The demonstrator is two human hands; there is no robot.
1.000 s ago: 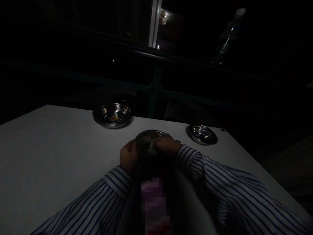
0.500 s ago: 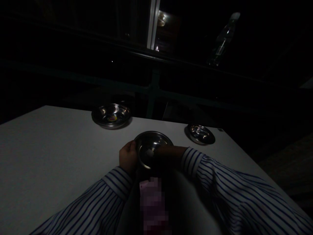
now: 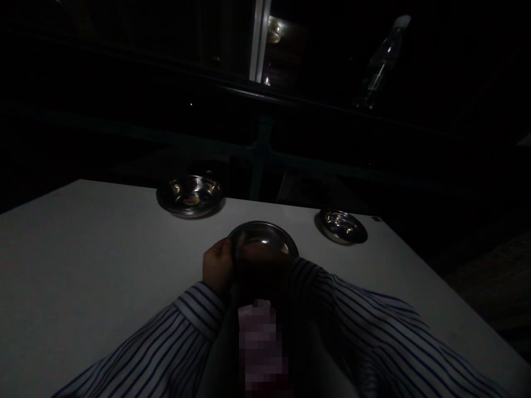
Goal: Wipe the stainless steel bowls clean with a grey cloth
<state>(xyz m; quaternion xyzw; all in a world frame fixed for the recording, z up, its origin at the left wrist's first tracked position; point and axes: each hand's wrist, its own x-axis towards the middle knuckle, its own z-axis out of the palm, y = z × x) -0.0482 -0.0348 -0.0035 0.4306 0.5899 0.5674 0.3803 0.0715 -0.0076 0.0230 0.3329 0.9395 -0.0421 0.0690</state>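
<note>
My left hand (image 3: 218, 266) is closed on the left rim of a shiny steel bowl (image 3: 262, 228), which is tilted towards me above the near part of the white table. My right hand (image 3: 263, 255) reaches from the right across the inside of this bowl. Its fingers are lost in deep shadow, so I cannot tell whether they hold anything. Both arms wear blue-striped sleeves.
Wider steel bowls, seemingly stacked, (image 3: 194, 210) stand at the table's (image 3: 103, 265) far edge, left of centre, with a yellow and red sticker inside. A smaller steel bowl (image 3: 342, 226) sits at the far right. A clear plastic bottle (image 3: 379, 69) stands beyond in the dark.
My right forearm has swung left and nearer, so the hand now covers more of the bowl's inside. A small pale patch inside the bowl is no longer visible. My left hand stays on the rim.
</note>
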